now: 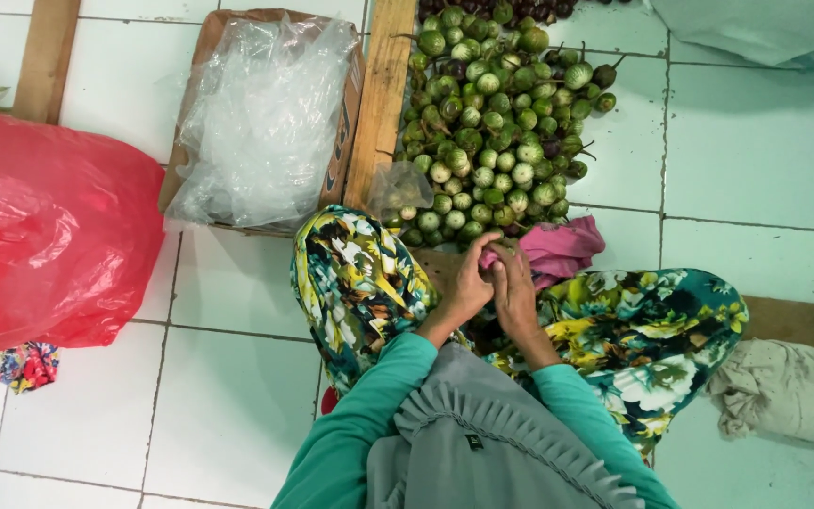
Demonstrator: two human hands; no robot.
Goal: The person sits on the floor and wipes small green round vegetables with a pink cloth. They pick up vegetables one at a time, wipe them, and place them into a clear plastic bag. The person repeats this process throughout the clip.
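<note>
My left hand [468, 283] and my right hand [517, 294] are pressed close together over my lap, between my knees in floral trousers. The fingers of my left hand are curled on the near edge of a crumpled pink bag [562, 247]. My right hand's fingers are bent beside them; what they hold is hidden. Just beyond the hands lies a heap of small round green eggplants [492, 123] on the white tiled floor. A small clear plastic bag [398, 188] with a few eggplants sits at the heap's near left edge.
A cardboard box [341, 160] full of clear plastic bags [256, 113] stands at the left of a wooden plank [381, 94]. A big red plastic bag [44, 236] lies far left. A grey-white sack [789, 391] sits at the right, and another plank [44, 57] is at the top left.
</note>
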